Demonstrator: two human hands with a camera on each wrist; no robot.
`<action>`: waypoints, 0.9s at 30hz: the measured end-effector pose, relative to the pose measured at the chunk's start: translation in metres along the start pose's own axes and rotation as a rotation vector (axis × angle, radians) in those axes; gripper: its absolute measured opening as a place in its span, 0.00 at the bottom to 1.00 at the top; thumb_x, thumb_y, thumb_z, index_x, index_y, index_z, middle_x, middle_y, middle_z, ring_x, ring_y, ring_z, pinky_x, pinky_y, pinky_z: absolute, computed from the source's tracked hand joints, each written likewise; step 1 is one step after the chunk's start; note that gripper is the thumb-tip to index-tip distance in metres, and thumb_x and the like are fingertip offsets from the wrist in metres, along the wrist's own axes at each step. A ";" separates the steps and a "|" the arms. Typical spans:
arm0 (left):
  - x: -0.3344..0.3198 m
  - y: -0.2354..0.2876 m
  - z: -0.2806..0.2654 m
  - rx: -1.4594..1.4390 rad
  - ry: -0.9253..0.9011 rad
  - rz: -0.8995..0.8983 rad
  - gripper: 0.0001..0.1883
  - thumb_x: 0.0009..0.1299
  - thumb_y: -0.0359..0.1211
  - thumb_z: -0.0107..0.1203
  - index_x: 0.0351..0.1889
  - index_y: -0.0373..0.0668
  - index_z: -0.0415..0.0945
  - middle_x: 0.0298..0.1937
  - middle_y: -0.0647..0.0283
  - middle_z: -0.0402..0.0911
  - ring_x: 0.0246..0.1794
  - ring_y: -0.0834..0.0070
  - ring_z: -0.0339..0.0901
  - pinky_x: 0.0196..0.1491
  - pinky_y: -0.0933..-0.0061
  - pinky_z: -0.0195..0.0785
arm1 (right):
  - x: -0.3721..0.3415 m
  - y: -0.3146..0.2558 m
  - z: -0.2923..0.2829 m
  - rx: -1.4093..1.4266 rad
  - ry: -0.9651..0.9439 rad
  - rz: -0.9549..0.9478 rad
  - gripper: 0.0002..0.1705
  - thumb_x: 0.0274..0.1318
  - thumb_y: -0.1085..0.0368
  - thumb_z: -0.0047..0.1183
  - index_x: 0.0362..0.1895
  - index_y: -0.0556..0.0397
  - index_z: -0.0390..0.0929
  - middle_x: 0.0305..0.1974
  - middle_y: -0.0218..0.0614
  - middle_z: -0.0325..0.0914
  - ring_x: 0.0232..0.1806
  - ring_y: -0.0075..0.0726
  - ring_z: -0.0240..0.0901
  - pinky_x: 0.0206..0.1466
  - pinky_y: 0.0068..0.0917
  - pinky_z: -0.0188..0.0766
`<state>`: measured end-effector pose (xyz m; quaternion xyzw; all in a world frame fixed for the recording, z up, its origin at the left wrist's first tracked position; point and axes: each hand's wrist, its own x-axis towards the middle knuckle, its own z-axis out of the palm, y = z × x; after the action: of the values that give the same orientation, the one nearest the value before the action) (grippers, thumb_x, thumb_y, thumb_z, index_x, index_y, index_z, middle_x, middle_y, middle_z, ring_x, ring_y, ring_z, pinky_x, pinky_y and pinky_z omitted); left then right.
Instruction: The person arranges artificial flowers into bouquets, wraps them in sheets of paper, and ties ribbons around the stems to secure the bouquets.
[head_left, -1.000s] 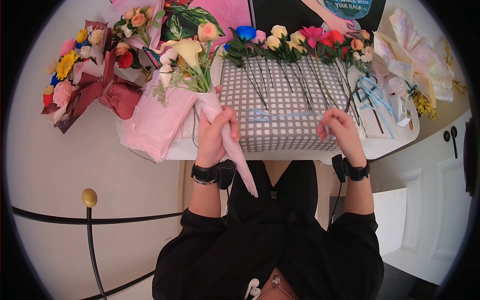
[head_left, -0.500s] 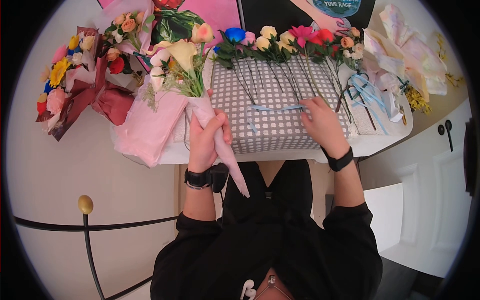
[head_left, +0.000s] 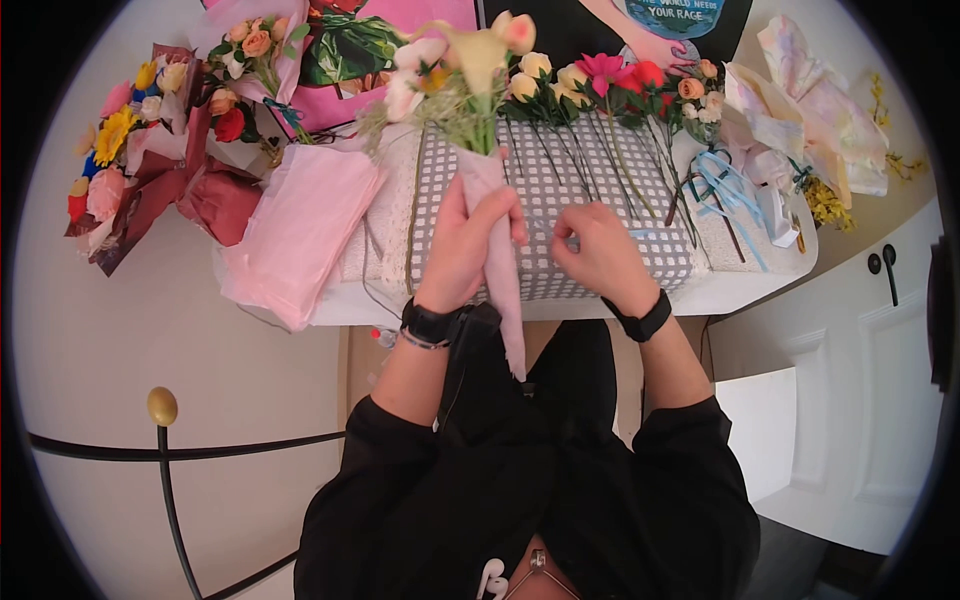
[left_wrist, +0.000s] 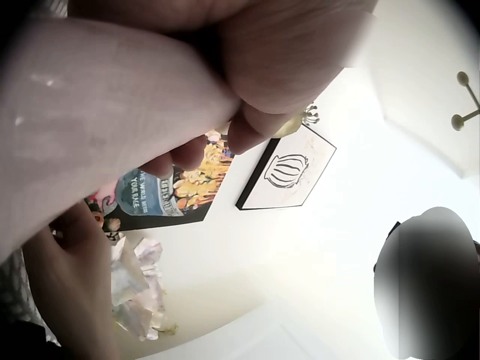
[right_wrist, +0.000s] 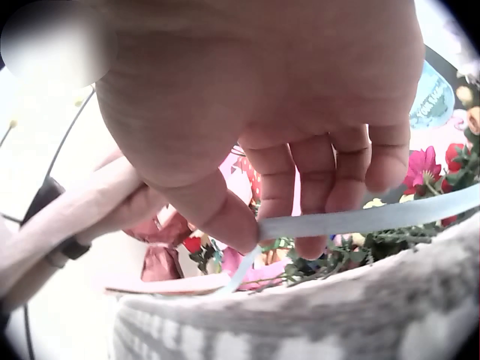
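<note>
In the head view my left hand (head_left: 462, 245) grips a bouquet by its pale pink paper wrap (head_left: 508, 310), with thumb and fingers curled round it. The bouquet stands nearly upright, its cream calla lily (head_left: 478, 62) and other flowers at the top, slightly blurred. Close to its right side, my right hand (head_left: 605, 258) pinches a light blue ribbon (right_wrist: 337, 223) between thumb and fingertip, as the right wrist view shows. One end of the ribbon trails to the right over the grey checked cloth (head_left: 668, 262). The pink wrap (left_wrist: 97, 127) fills much of the left wrist view.
Left on the table lies a stack of pink paper sheets (head_left: 310, 225), beside a burgundy-wrapped bouquet (head_left: 215, 190). Several loose flowers (head_left: 605, 72) lie in a row along the back. A tangle of blue ribbon (head_left: 722, 185) and a pearly wrapping paper (head_left: 825, 120) are at the right.
My right hand went from the table's right side to the ribbon, pinched it and drew it left. My left hand moved right with the bouquet, which is now more upright.
</note>
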<state>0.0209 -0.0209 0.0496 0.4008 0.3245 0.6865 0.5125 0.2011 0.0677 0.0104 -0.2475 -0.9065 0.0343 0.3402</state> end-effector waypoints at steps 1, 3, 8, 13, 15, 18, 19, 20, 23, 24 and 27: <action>0.007 -0.001 0.005 -0.004 -0.004 -0.001 0.25 0.75 0.29 0.48 0.69 0.39 0.56 0.32 0.62 0.73 0.29 0.76 0.73 0.35 0.72 0.70 | -0.001 -0.005 -0.002 0.215 -0.020 0.086 0.06 0.51 0.68 0.56 0.31 0.57 0.75 0.25 0.40 0.76 0.27 0.49 0.75 0.32 0.40 0.71; 0.021 -0.002 0.016 -0.026 -0.049 0.033 0.23 0.76 0.30 0.46 0.68 0.39 0.57 0.32 0.62 0.73 0.29 0.75 0.73 0.37 0.70 0.71 | -0.002 -0.008 -0.003 0.424 -0.040 0.177 0.06 0.52 0.67 0.56 0.31 0.57 0.75 0.22 0.37 0.76 0.24 0.43 0.73 0.30 0.35 0.69; 0.051 -0.008 0.035 -0.054 -0.105 0.039 0.21 0.79 0.37 0.47 0.65 0.39 0.59 0.40 0.55 0.80 0.39 0.70 0.80 0.45 0.68 0.75 | 0.004 -0.013 -0.016 1.183 -0.219 0.705 0.12 0.65 0.59 0.49 0.35 0.55 0.77 0.22 0.22 0.69 0.18 0.17 0.59 0.20 0.22 0.55; 0.067 -0.015 0.035 0.093 -0.138 0.075 0.15 0.79 0.40 0.47 0.56 0.41 0.62 0.43 0.54 0.82 0.42 0.69 0.80 0.49 0.68 0.75 | 0.002 -0.006 -0.033 1.685 -0.294 0.828 0.15 0.67 0.55 0.47 0.48 0.51 0.76 0.29 0.26 0.77 0.18 0.11 0.61 0.16 0.14 0.43; 0.068 -0.020 0.034 0.186 -0.078 0.013 0.16 0.79 0.41 0.47 0.55 0.41 0.61 0.43 0.54 0.82 0.42 0.70 0.80 0.49 0.68 0.74 | 0.007 -0.010 -0.036 1.422 -0.387 0.656 0.16 0.66 0.56 0.49 0.49 0.53 0.75 0.31 0.29 0.79 0.22 0.14 0.67 0.20 0.14 0.55; 0.073 -0.027 0.029 0.182 -0.105 0.014 0.17 0.79 0.42 0.48 0.55 0.40 0.60 0.42 0.55 0.82 0.42 0.70 0.80 0.48 0.68 0.75 | 0.005 -0.017 -0.022 1.254 -0.342 0.664 0.17 0.64 0.58 0.53 0.49 0.56 0.75 0.32 0.29 0.79 0.30 0.18 0.74 0.29 0.17 0.66; 0.073 -0.028 0.028 0.198 -0.109 0.003 0.18 0.78 0.42 0.48 0.54 0.39 0.60 0.42 0.55 0.82 0.42 0.70 0.80 0.47 0.68 0.75 | 0.005 -0.015 -0.018 1.186 -0.360 0.645 0.19 0.64 0.58 0.54 0.53 0.56 0.74 0.33 0.29 0.80 0.31 0.18 0.74 0.30 0.16 0.66; 0.072 -0.028 0.028 0.198 -0.108 0.003 0.18 0.78 0.42 0.48 0.54 0.39 0.60 0.42 0.55 0.82 0.42 0.70 0.80 0.47 0.68 0.75 | 0.004 -0.013 -0.016 1.187 -0.361 0.645 0.19 0.64 0.58 0.54 0.53 0.56 0.74 0.33 0.29 0.80 0.31 0.18 0.74 0.30 0.16 0.66; 0.070 -0.025 0.028 0.219 -0.076 -0.053 0.18 0.77 0.42 0.50 0.53 0.39 0.60 0.40 0.56 0.81 0.41 0.70 0.80 0.45 0.68 0.76 | 0.005 -0.012 -0.016 1.172 -0.354 0.641 0.18 0.64 0.58 0.55 0.52 0.56 0.75 0.33 0.29 0.80 0.31 0.19 0.75 0.33 0.18 0.69; 0.070 -0.025 0.026 0.209 -0.073 -0.049 0.19 0.77 0.43 0.51 0.53 0.40 0.60 0.39 0.57 0.81 0.39 0.71 0.80 0.43 0.69 0.76 | 0.006 -0.013 -0.017 1.169 -0.367 0.641 0.20 0.64 0.57 0.55 0.54 0.57 0.74 0.35 0.30 0.80 0.33 0.20 0.76 0.35 0.20 0.70; 0.070 -0.023 0.023 0.226 -0.066 -0.020 0.19 0.76 0.43 0.52 0.52 0.40 0.60 0.35 0.60 0.80 0.34 0.72 0.80 0.37 0.70 0.75 | 0.003 -0.013 -0.016 1.244 -0.359 0.668 0.21 0.62 0.57 0.58 0.52 0.58 0.74 0.35 0.31 0.79 0.37 0.22 0.76 0.38 0.22 0.71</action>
<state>0.0404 0.0534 0.0557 0.4753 0.3867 0.6268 0.4813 0.2042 0.0559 0.0277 -0.2623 -0.6374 0.6852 0.2353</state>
